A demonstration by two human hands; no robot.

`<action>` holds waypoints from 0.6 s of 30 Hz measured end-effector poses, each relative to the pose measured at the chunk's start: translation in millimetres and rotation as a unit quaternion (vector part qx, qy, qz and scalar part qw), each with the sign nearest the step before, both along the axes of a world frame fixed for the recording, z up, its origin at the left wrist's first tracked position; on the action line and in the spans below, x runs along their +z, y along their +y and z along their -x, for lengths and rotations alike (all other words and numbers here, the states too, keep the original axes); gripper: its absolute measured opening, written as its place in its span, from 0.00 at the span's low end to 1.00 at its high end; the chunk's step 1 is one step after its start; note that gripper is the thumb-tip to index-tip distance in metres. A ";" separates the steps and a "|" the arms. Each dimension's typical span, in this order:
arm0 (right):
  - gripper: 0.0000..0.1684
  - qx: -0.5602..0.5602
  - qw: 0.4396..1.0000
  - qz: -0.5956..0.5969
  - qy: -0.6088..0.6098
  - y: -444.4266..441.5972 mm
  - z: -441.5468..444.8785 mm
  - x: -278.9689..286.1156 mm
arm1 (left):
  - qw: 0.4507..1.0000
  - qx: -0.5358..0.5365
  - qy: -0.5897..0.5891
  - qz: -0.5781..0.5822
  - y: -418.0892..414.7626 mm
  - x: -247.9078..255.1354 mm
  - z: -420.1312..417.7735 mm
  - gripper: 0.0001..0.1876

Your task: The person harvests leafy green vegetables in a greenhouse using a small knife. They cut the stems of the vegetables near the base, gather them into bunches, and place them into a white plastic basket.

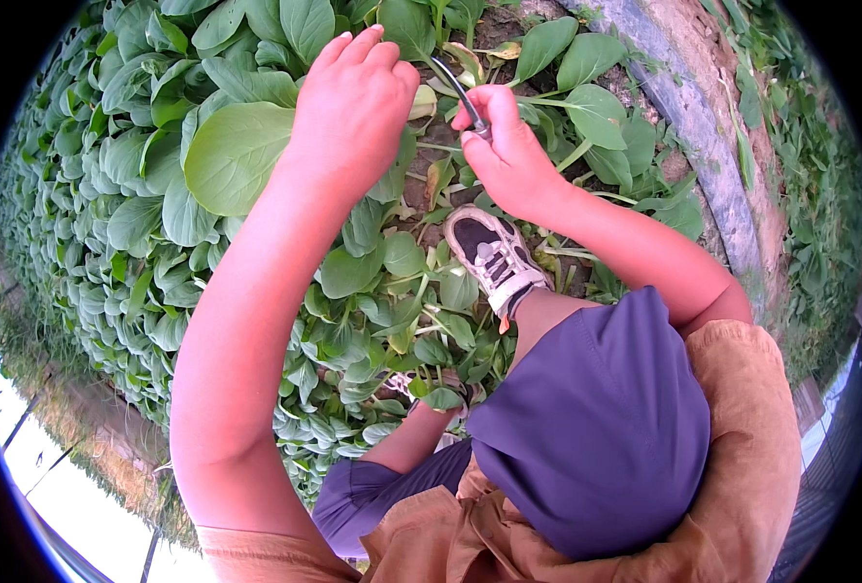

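My left hand (pixel 361 95) is closed around a bok choy plant. Its broad pale-green leaf (pixel 238 157) spreads out left of my wrist, and its whitish stem base (pixel 423 102) pokes out at the right of my knuckles. My fingers hide the middle of the plant. In my right hand (pixel 507 149) is a small hooked knife, gripped by its handle. The knife's thin curved blade (pixel 452 81) points up and left, close to the stem base; whether the two touch I cannot tell.
Dense bok choy (pixel 132 160) fills the left side. Cut leaves and yellowed scraps (pixel 438 178) litter the soil ahead of my shoe (pixel 493 251). Looser plants (pixel 598 116) stand at the upper right, beside a grey plastic strip (pixel 700 138) along the bed's edge.
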State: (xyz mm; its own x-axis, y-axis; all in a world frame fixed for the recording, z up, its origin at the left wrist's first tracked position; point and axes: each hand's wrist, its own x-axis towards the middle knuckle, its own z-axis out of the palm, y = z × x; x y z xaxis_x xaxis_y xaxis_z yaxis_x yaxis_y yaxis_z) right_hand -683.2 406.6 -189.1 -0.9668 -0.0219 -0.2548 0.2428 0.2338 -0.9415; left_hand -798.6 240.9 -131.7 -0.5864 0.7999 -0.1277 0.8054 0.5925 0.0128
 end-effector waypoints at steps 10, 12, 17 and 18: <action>0.24 0.036 0.999 -0.008 -0.021 -58.2 48.7 -49.4 | 0.982 0.056 0.084 0.161 -82.3 -41.9 27.5 0.19; 0.24 0.003 1.000 0.002 -0.028 -62.7 60.0 -57.9 | 0.985 0.051 0.097 0.134 -85.0 -45.8 25.6 0.17; 0.25 -0.023 0.997 -0.037 -0.066 -64.5 53.8 -65.9 | 0.983 0.073 0.087 0.142 -85.1 -45.0 19.9 0.21; 0.25 -0.019 0.997 -0.031 -0.064 -63.6 50.1 -65.6 | 0.983 0.076 0.087 0.144 -85.8 -44.4 19.5 0.21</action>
